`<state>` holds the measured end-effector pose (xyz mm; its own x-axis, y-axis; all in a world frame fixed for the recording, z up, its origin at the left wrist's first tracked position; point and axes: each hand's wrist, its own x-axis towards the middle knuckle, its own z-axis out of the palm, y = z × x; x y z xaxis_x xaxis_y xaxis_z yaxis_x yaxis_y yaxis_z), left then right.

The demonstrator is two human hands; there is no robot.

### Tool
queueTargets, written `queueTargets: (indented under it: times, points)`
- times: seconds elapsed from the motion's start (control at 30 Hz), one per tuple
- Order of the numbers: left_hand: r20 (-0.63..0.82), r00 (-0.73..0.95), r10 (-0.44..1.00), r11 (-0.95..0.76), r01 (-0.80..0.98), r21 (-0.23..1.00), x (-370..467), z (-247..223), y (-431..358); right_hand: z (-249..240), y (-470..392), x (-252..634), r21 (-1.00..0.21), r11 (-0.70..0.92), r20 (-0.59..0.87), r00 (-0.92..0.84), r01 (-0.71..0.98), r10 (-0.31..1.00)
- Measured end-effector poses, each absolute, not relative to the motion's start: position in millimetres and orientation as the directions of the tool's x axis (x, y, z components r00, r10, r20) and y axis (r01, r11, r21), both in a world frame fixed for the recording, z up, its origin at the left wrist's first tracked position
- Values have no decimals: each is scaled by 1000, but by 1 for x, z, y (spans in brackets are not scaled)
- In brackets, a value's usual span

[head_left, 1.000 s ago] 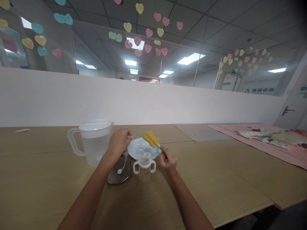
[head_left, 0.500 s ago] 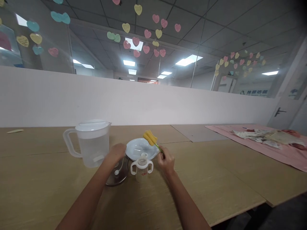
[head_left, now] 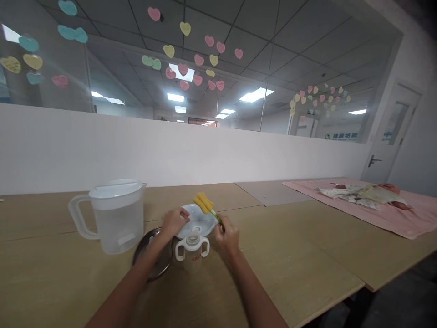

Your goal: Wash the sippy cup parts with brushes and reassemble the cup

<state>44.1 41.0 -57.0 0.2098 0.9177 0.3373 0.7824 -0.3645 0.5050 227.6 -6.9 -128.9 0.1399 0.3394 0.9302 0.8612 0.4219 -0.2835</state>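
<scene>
My right hand (head_left: 228, 233) grips the green handle of a yellow sponge brush (head_left: 204, 203), its head raised over the white bowl (head_left: 200, 224). At the bowl's left edge is my left hand (head_left: 175, 222), fingers apart and curved, with nothing visible in it. Below the bowl stands a clear bottle (head_left: 193, 262) upright, with a white two-handled collar and an uncovered mouth. A round metal tray (head_left: 160, 269) lies partly under my left forearm; a small white part on it is mostly hidden.
A translucent lidded pitcher (head_left: 118, 223) with liquid stands on the left. Far right, a pink cloth (head_left: 406, 223) carries crumpled fabric items (head_left: 367, 195). A white partition wall (head_left: 205, 155) with glass above runs behind the wooden table (head_left: 290, 255).
The view has shifted. My left hand has moved from over the tray to the bowl's edge and its fingers have opened. The brush remains in my right hand.
</scene>
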Motion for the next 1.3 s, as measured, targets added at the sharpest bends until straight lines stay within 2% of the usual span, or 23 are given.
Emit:
queueTargets:
  times: [0.1, 0.17, 0.27, 0.33, 0.4, 0.5, 0.67, 0.77, 0.87, 0.97, 1.1, 1.2, 1.3]
  points:
    - [403, 269, 875, -472, 662, 582, 45, -35, 29, -130, -5, 228, -292, 417, 919, 132, 861, 371]
    - [449, 285, 847, -532, 476, 700, 46, -22, 20, -130, -4, 230, -303, 408, 914, 142, 861, 380]
    - [482, 262, 836, -532, 175, 829, 48, -12, 8, -131, -3, 233, -298, 379, 916, 150, 876, 372]
    - [486, 256, 836, -524, 110, 844, 48, -9, 4, -132, -4, 233, -242, 385, 926, 95, 891, 365]
    - [510, 238, 826, -548, 129, 827, 48, -8, 3, -133, -5, 233, -169, 411, 937, 16, 896, 350]
    - [572, 166, 804, -595, 246, 765, 48, -5, 2, -135, -7, 232, -90, 454, 948, -63, 887, 311]
    - [636, 161, 755, -636, 417, 650, 44, 0, -1, -135, -10, 231, -32, 507, 953, -126, 862, 276]
    - [681, 214, 700, -655, 571, 494, 36, -2, 1, -132, -11, 231, -71, 524, 966, -72, 849, 247]
    - [633, 358, 687, -678, 629, 380, 25, -3, 2, -128, -11, 234, -175, 497, 976, 82, 850, 204]
    - [589, 477, 652, -745, 548, 381, 18, 1, -4, -129, -9, 237, -132, 500, 972, 12, 856, 237]
    - [687, 435, 582, -793, 490, 362, 16, 12, -13, -132, -10, 236, -16, 548, 963, -134, 836, 232]
    - [700, 378, 606, -754, 553, 354, 12, 14, -11, -132, -12, 235, 14, 561, 972, -143, 828, 187]
    - [593, 384, 708, -636, 711, 300, 2, 11, -8, -130, -13, 234, -28, 541, 982, -79, 841, 174]
